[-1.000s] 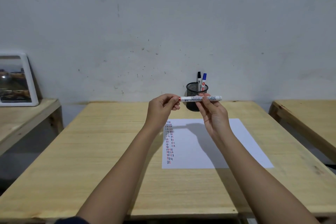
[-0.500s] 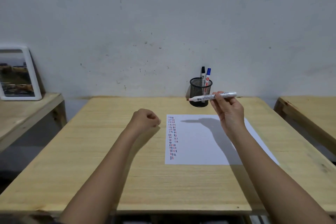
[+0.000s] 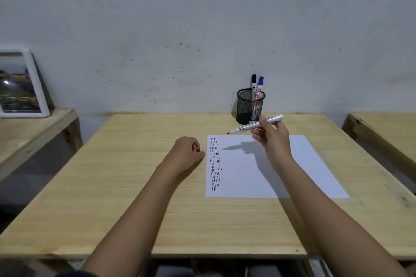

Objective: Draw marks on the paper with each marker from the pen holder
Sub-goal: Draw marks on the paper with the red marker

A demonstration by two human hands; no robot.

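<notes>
My right hand holds an uncapped white marker with a red tip, above the far edge of the white paper. The tip points left and slightly down, clear of the sheet. My left hand rests as a closed fist on the wooden table, just left of the paper; the red cap stays hidden inside the fist. Columns of short red, blue and black marks run down the paper's left side. Behind it, a black mesh pen holder holds a black marker and a blue marker.
A white-framed picture leans on the wall on a side table at the left. Another wooden table stands at the right, with a gap between. The wall is right behind the pen holder.
My left hand pulled the cap off the marker and dropped to the table left of the paper. My right hand tilted the marker tip down toward the sheet.
</notes>
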